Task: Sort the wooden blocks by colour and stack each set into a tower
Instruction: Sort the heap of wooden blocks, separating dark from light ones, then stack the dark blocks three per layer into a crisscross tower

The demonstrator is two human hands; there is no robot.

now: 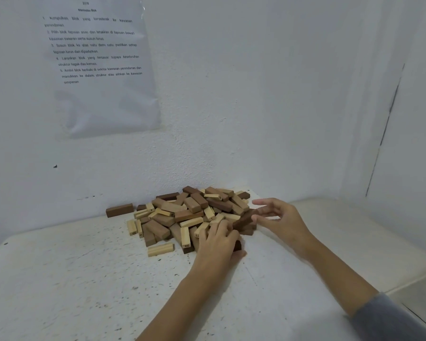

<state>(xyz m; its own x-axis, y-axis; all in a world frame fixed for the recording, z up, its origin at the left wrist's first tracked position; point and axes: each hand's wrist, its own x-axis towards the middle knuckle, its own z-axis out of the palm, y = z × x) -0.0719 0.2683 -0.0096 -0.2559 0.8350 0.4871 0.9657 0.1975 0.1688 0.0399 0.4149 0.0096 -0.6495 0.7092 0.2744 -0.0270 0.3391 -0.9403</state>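
— What is seen at the largest scale?

— A white wall (256, 94) is seen behind, and it is met by a side wall (416, 119) in a corner at the right. Below them, the lower half of the view is filled by a white, speckled table (71, 291).

— And on the wall?

— A printed sheet (103, 70) is fixed at the upper left. Its lines are too blurred to be read with confidence.

— Where are the task's pieces found?

— A pile of wooden blocks (182, 212) is heaped loosely at the back of the table, close against the wall. Three shades are mixed in it — pale, mid brown and dark brown — and nothing is sorted yet.

— How are the arms and hands placed?

— Both arms are stretched in from the lower right, and a grey sleeve (391, 318) is worn on the right one. The right hand (278, 217) is held at the pile's right edge. A dark brown block (244, 219) is pinched at one end between its thumb and fingertips, and the block is tilted, with its other end down on the pile. The left hand (217, 242) is set knuckles-up at the near right edge. Its fingers are curled around a second dark block (237, 246), of which only one end is shown beside the thumb.

— Is anything laid apart?

— A lone dark block (119, 209) is laid by the wall just left of the pile, and a pale block (160, 249) is laid just in front of it.
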